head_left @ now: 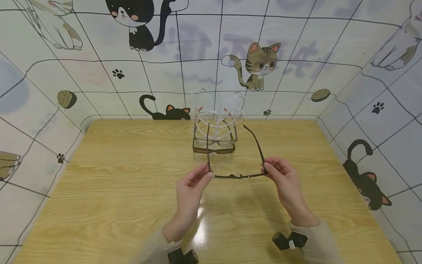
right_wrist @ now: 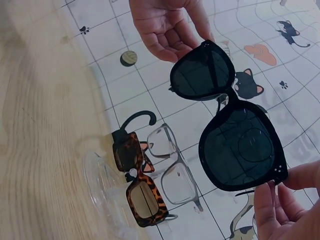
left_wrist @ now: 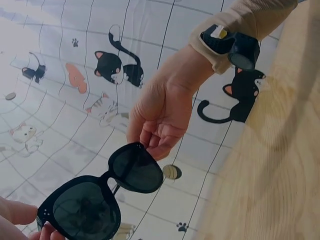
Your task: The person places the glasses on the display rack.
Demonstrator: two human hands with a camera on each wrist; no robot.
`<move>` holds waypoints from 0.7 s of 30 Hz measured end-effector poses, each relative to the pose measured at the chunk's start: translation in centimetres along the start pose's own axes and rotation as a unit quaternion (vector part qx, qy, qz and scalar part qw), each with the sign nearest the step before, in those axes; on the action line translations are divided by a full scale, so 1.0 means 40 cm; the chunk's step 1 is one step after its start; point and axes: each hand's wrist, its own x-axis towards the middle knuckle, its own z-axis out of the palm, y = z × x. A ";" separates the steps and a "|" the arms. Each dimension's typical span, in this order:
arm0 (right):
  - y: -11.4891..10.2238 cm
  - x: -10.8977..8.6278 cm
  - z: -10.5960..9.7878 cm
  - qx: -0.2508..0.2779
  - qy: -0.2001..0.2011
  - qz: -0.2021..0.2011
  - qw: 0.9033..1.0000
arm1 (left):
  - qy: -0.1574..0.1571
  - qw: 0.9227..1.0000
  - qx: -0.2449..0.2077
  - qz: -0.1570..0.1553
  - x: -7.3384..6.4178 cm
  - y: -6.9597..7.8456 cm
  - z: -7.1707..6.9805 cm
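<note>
Wooden table (head_left: 108, 190) below both hands, with cat-patterned walls (head_left: 296, 62) behind and to either side of them. Beyond the hands, past the fingertips, a clear rack (head_left: 214, 134) standing on the table, holding clear-framed glasses (right_wrist: 175, 167) and, beside them, tortoiseshell glasses (right_wrist: 137, 182); how many more pairs sit in the rack, hard to tell through the clear plastic.

Between the hands and held above the table, black sunglasses (head_left: 238, 176) with dark lenses, temples unfolded and pointing away toward the rack. Left hand (head_left: 191, 187) pinching the left end of the frame at the hinge, thumb and fingers closed on it. Right hand (head_left: 283, 181) pinching the right end the same way, fingertips (right_wrist: 272, 200) curled round the frame's corner. Seen from the wrists, both lenses facing the cameras, one lens close to each palm. Hands apart by the width of the frame, neither touching the table nor the rack. Pale sleeves (head_left: 316, 234) at both wrists, each with a small dark camera mount (head_left: 288, 240) strapped on.
</note>
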 end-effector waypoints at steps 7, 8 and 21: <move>0.002 0.025 0.036 -0.007 -0.006 -0.002 1.000 | 0.018 1.000 -0.012 0.022 0.038 0.002 -0.022; 0.000 0.028 0.040 -0.009 -0.005 -0.003 1.000 | 0.019 0.999 -0.014 0.022 0.043 0.004 -0.025; -0.014 0.095 0.086 -0.038 0.000 0.007 0.999 | 0.048 0.998 -0.037 0.011 0.134 0.019 -0.030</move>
